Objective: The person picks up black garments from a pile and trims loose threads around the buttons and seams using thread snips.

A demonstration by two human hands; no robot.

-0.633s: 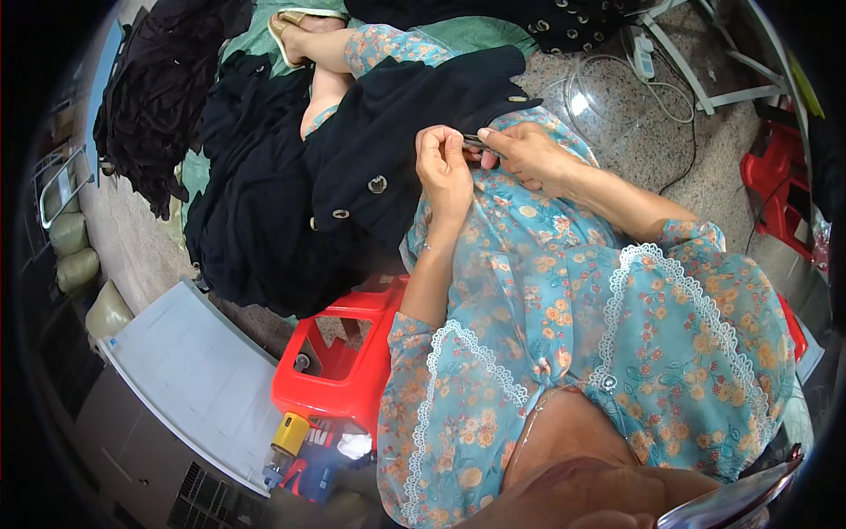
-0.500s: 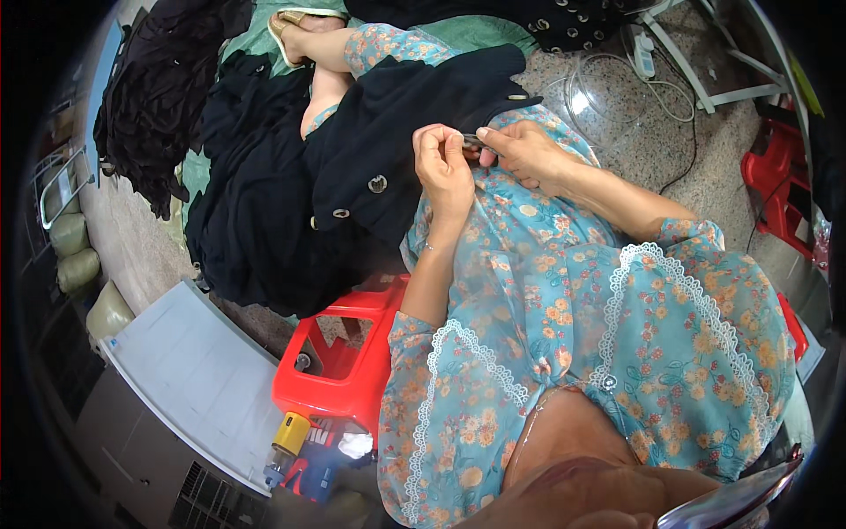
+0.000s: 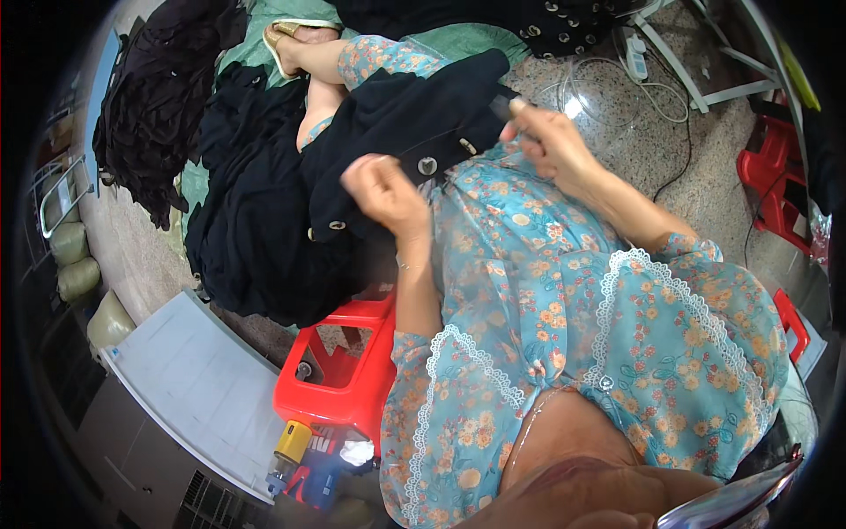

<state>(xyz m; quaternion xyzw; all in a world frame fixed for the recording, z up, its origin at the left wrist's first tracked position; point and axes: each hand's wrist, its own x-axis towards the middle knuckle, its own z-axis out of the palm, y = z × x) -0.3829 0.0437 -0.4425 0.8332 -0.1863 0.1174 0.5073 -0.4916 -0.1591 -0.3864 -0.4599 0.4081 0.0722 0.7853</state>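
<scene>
A black knit garment (image 3: 405, 101) lies across my lap, with shiny round buttons along its edge. One button (image 3: 427, 166) sits between my hands, and a second button (image 3: 467, 145) is turned nearly edge-on. My left hand (image 3: 386, 196) is raised over the garment, fingers curled together in a pinch; what they hold, if anything, is hidden. My right hand (image 3: 555, 148) is up at the garment's right end, thumb pressed to the bent fingers. A blurred dark sliver shows by its thumb tip, too unclear to name. A faint thin line, perhaps thread, crosses the cloth between the hands.
A red plastic stool (image 3: 326, 401) stands at my left, beside a pale blue board (image 3: 198, 379) and a yellow-topped bottle (image 3: 291, 441). Black garments (image 3: 172, 106) are heaped at the far left. A white power strip (image 3: 636, 55) with cables lies on the floor at right.
My hands, together over the garment's edge before, are now apart: the left has moved left, the right slightly right and up. The buttoned edge between them now shows.
</scene>
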